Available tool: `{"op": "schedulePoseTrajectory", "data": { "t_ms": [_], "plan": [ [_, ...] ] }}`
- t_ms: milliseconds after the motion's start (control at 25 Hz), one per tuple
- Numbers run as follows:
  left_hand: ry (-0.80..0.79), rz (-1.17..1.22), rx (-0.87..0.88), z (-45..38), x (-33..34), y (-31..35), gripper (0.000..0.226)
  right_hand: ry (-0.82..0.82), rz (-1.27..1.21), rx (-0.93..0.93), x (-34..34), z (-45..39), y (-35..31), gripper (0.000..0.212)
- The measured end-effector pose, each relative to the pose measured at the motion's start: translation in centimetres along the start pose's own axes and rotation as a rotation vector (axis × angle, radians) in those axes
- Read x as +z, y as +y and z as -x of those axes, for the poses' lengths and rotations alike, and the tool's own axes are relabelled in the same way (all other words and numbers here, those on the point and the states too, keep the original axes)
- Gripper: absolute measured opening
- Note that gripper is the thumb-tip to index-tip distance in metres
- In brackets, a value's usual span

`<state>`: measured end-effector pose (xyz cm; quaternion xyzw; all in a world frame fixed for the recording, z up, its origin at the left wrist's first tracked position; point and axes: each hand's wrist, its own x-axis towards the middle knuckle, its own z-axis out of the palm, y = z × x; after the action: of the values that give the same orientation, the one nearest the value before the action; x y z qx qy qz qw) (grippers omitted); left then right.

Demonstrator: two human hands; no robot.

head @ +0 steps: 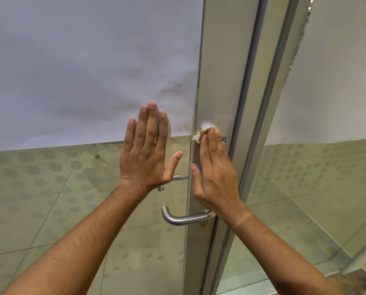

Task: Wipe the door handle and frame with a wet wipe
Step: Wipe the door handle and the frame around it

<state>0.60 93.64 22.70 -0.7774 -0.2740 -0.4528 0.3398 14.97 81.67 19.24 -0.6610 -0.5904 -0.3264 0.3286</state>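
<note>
My right hand (215, 167) lies flat against the grey metal door frame (220, 71), pressing a crumpled white wet wipe (202, 132) under its fingertips; the wipe shows brown dirt. Below that hand a brushed steel lever handle (183, 218) juts left from the frame. My left hand (146, 150) rests flat on the glass door panel (82, 71), fingers spread, holding nothing, just left of the frame.
The upper glass is frosted, with smudges near the frame (178, 92). A second glass panel (326, 81) stands to the right beyond a dark gap. Through the lower clear glass a tiled floor (50, 209) shows.
</note>
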Motion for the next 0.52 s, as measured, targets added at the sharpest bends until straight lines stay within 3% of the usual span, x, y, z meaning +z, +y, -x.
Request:
{"op": "schedulePoseTrajectory", "data": {
  "t_ms": [160, 400, 520],
  "plan": [
    [-0.005, -0.003, 0.002, 0.0, 0.0, 0.0, 0.094, -0.112, 0.031, -0.039, 0.0, 3.3, 0.3, 0.074],
    [0.005, 0.007, -0.002, 0.0, 0.0, 0.0, 0.095, -0.026, 0.003, -0.076, 0.1, -0.4, 1.1, 0.071],
    [0.01, 0.004, 0.002, 0.0, 0.0, 0.0, 0.095, -0.151, 0.046, -0.159, 0.5, 3.5, 2.2, 0.07]
  ]
}}
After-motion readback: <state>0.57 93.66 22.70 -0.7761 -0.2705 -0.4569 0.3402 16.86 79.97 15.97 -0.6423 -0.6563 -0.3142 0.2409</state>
